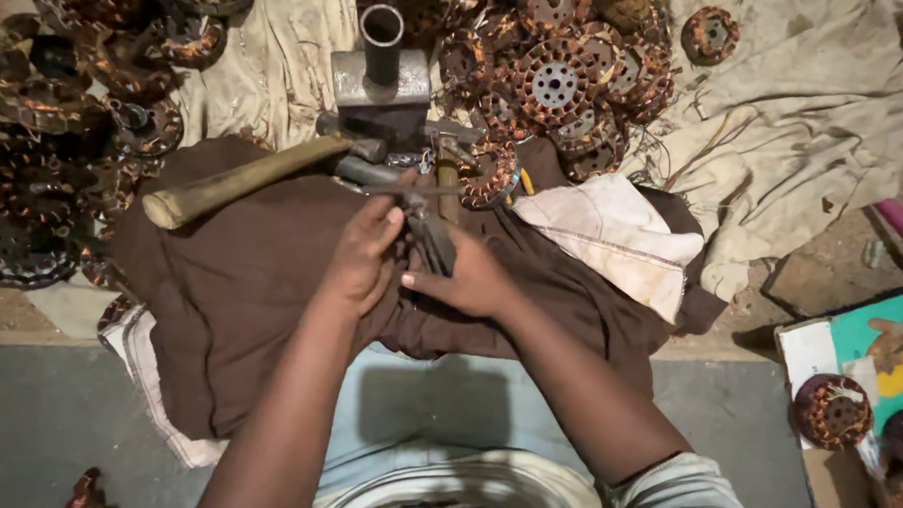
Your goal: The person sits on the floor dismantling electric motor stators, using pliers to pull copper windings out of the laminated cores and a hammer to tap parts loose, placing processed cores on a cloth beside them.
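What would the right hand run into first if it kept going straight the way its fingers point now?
The right hand points up-left at the dark metal tool it grips, and just past that the left hand. They look pressed together, though depth is hard to judge.

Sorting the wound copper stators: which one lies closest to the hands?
The stator just above the right hand, half on the brown cloth; the others lie farther back or off to the sides.
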